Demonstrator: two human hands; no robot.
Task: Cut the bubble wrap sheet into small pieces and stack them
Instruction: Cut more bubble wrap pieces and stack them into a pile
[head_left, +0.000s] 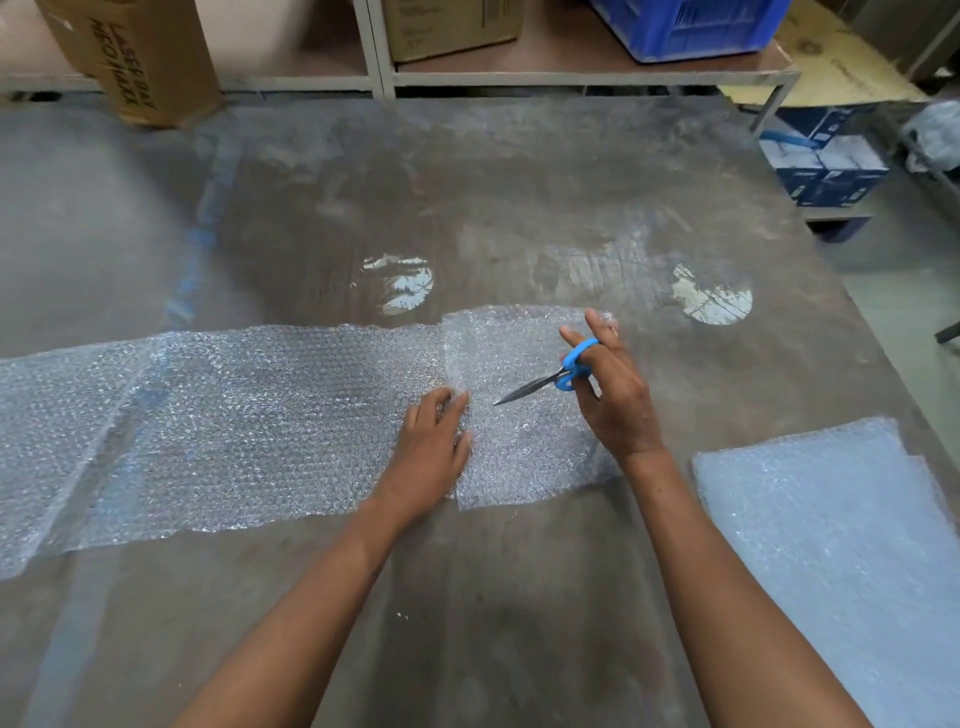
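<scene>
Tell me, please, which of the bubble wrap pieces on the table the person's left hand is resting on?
The left hand rests on the long bubble wrap sheet stretching leftwards, at its right end, not on the separate stack of cut pieces at the table's lower right.

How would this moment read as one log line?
left hand: presses clear bubble wrap sheet | right hand: holds blue-handled scissors, blades closed | stack: right

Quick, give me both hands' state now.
Left hand: open, fingers resting on the bubble wrap sheet.
Right hand: holding the blue scissors.
</scene>
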